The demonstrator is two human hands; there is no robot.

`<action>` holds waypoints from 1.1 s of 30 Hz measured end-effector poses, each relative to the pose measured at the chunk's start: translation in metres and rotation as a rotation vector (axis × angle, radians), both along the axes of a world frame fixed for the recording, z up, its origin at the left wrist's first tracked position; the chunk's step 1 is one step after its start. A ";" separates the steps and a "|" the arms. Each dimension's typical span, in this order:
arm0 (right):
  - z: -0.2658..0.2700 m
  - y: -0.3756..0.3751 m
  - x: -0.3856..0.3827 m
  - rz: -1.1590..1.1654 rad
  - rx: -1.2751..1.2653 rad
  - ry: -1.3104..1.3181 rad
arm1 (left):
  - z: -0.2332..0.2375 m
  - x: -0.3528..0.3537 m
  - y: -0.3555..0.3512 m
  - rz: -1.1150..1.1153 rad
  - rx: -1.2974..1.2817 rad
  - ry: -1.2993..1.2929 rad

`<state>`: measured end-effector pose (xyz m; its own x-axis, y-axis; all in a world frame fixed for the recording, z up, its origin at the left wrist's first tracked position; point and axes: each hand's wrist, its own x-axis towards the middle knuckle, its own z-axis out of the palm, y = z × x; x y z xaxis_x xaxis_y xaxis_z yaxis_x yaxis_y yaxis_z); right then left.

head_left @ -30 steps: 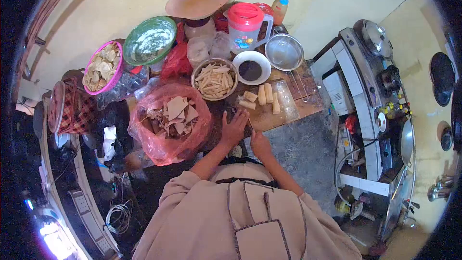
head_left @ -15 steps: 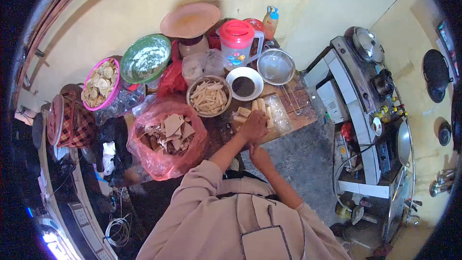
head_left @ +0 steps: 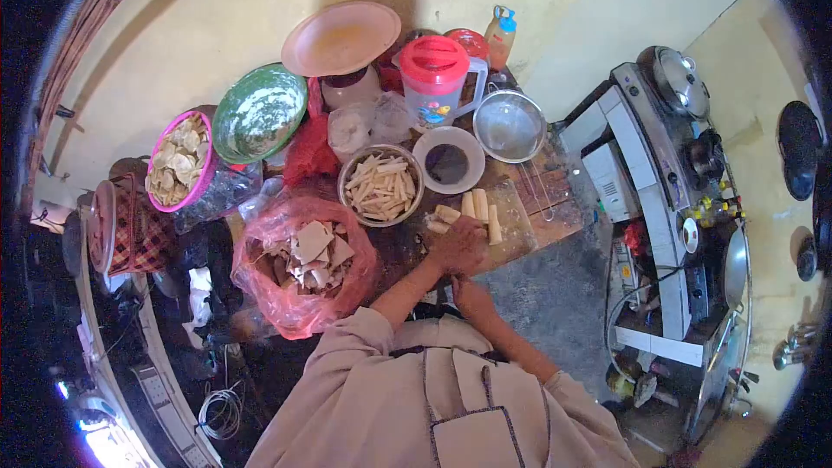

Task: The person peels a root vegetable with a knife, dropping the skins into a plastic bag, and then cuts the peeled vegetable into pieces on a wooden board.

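Observation:
My left hand [head_left: 459, 249] is at the near edge of a wooden board [head_left: 518, 232], back upward, fingers curled under and closed; whatever they grip is hidden. Just beyond it lie several pale, peeled stick-like pieces [head_left: 480, 205], some close to the knuckles. Lower and nearer my body, my right hand [head_left: 474, 297] is closed by the board's front edge, just beneath the left one. What it holds cannot be made out. Behind them, a metal bowl [head_left: 416, 199] is heaped with pale cut sticks [head_left: 380, 185].
A white bowl [head_left: 472, 160] with dark contents, a strainer [head_left: 510, 126] and a red-lidded pitcher [head_left: 433, 78] stand behind the board. At left are a pink plastic bag [head_left: 260, 295] of pale flat pieces, a green basin [head_left: 230, 121] and a pink basket [head_left: 208, 173]. A stove [head_left: 646, 139] is at right.
My left hand has drawn back toward my body, showing more of the pale pieces. The right hand is slightly lower. The whole view has shifted a little.

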<state>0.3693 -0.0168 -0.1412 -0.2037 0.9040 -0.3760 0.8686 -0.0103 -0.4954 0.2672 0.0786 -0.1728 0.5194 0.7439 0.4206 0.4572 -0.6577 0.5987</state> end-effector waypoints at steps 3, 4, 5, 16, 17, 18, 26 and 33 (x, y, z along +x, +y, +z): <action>-0.006 0.004 0.010 -0.007 0.005 0.152 | 0.010 0.011 0.010 0.030 0.048 -0.013; -0.015 0.006 0.014 -0.011 0.016 0.204 | 0.009 0.016 0.015 0.031 0.038 -0.018; -0.024 0.005 0.018 -0.015 0.021 0.253 | 0.007 0.020 0.018 0.031 0.021 -0.026; -0.019 0.000 0.038 -0.095 0.083 0.061 | 0.032 -0.063 -0.050 0.431 -0.090 -0.138; -0.020 0.000 0.037 -0.111 0.104 0.114 | 0.028 -0.064 -0.058 0.453 -0.135 -0.110; -0.017 -0.001 0.034 -0.119 0.100 0.135 | 0.025 -0.065 -0.064 0.479 -0.112 -0.051; -0.015 -0.007 0.030 -0.168 0.026 0.081 | 0.017 -0.050 -0.063 0.578 -0.095 0.218; -0.011 -0.013 0.033 -0.198 0.064 0.127 | 0.010 -0.040 -0.056 0.707 -0.126 0.228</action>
<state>0.4021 -0.0301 -0.1518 -0.0621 0.9521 -0.2995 0.7832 -0.1395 -0.6060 0.2271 0.0221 -0.1627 -0.0352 0.9677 0.2497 0.8668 -0.0948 0.4896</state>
